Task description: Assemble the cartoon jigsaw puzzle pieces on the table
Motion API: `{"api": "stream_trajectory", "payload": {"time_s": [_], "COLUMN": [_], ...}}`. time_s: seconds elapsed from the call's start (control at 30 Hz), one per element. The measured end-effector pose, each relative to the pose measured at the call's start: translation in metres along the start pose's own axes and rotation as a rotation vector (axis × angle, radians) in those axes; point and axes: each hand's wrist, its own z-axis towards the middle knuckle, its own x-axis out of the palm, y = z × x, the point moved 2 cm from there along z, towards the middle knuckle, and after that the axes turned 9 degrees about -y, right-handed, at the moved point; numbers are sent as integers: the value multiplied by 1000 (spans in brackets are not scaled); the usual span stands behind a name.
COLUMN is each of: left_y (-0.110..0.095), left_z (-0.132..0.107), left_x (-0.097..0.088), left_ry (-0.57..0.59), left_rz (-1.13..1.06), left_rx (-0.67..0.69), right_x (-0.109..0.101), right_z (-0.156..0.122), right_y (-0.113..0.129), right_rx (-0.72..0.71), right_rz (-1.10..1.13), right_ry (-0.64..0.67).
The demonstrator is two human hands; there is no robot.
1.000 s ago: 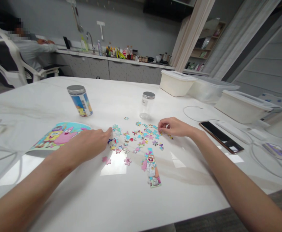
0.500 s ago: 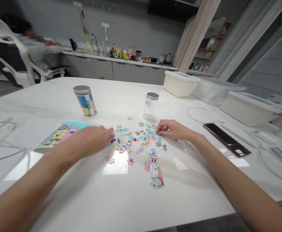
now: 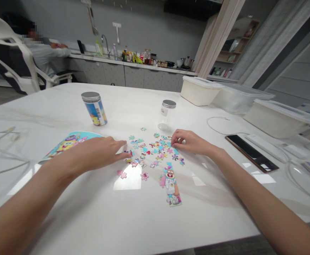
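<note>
Loose jigsaw puzzle pieces [image 3: 160,143] lie scattered on the white table, mostly teal, pink and yellow. At their left edge is my left hand [image 3: 101,150], thumb and index finger apart, the thumb tip by a dark blue piece. My right hand [image 3: 185,141] rests at the right edge of the pieces, fingers curled and tips together; whatever is between them is hidden. Nearer to me lies a joined strip of puzzle [image 3: 172,187] showing a cartoon figure in white. A cartoon picture sheet [image 3: 70,141] is partly covered by my left forearm.
Behind the pieces stand a printed jar [image 3: 95,109] and a clear jar [image 3: 167,115], both with metal lids. Lidded bins [image 3: 200,92], a dark phone [image 3: 250,152] and cables are at right. More cables [image 3: 6,152] lie left. A person [image 3: 42,53] sits beyond the table.
My left hand's thumb and index finger have spread apart, and the hand has shifted slightly. My right hand stays at about the same spot by the pieces. The view has shifted a little.
</note>
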Motion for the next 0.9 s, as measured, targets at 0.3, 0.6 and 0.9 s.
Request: {"api": "stream_trajectory", "payload": {"time_s": [0.3, 0.6, 0.9], "left_y": [3, -14, -18], "left_z": [-3, -1, 0], "left_x": [-4, 0, 2], "left_ry": [110, 100, 68], "left_rz": [-55, 9, 84], "left_rx": [-5, 6, 39], "right_x": [1, 4, 4], "right_z": [-1, -2, -3], "right_y": [8, 15, 11], "right_rx": [-101, -127, -146], "right_rz": [-68, -125, -146], "right_ry": [13, 42, 17]}}
